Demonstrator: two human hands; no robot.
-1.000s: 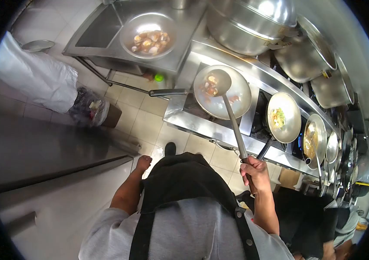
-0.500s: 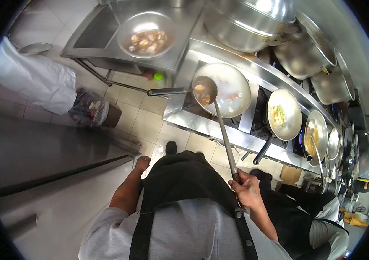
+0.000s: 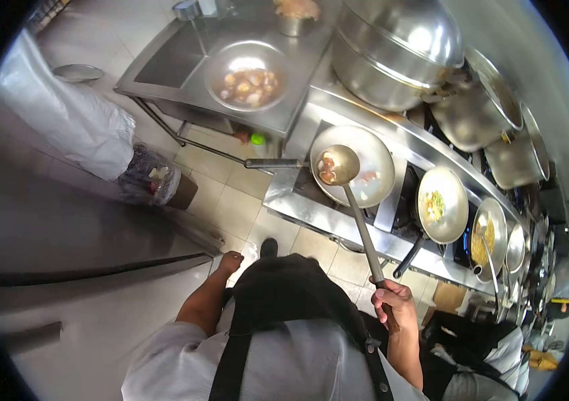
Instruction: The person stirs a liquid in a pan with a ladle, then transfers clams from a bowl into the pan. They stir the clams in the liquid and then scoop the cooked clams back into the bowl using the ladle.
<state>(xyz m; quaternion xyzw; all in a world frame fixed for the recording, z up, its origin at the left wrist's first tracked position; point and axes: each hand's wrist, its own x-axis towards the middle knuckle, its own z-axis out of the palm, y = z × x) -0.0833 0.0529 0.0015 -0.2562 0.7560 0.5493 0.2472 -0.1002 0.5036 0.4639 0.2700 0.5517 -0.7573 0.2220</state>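
Observation:
My right hand (image 3: 395, 302) is wrapped round the wooden-ended handle of a ladle (image 3: 362, 230). The ladle's bowl is over the left part of a pale frying pan (image 3: 376, 157) on the stove and holds a few brownish pieces of food. Some reddish pieces (image 3: 368, 176) and whitish liquid lie in the pan, whose dark handle (image 3: 272, 163) points left. My left hand (image 3: 232, 262) hangs low at my side, fingers curled, with nothing visible in it, close to the edge of a steel appliance (image 3: 97, 287).
A metal bowl (image 3: 277, 87) of similar pieces in brown liquid sits beside the sink (image 3: 171, 57). Right of my pan are a pan with chopped vegetables (image 3: 435, 206) and a pan of yellow food (image 3: 483, 246). Large steel pots (image 3: 391, 60) line the back. Another person (image 3: 481, 354) stands at my right.
The view has shifted, so the stove sits lower in it. The ladle stays over the pan's left side, its bowl turned somewhat. My right hand grips the handle from another angle.

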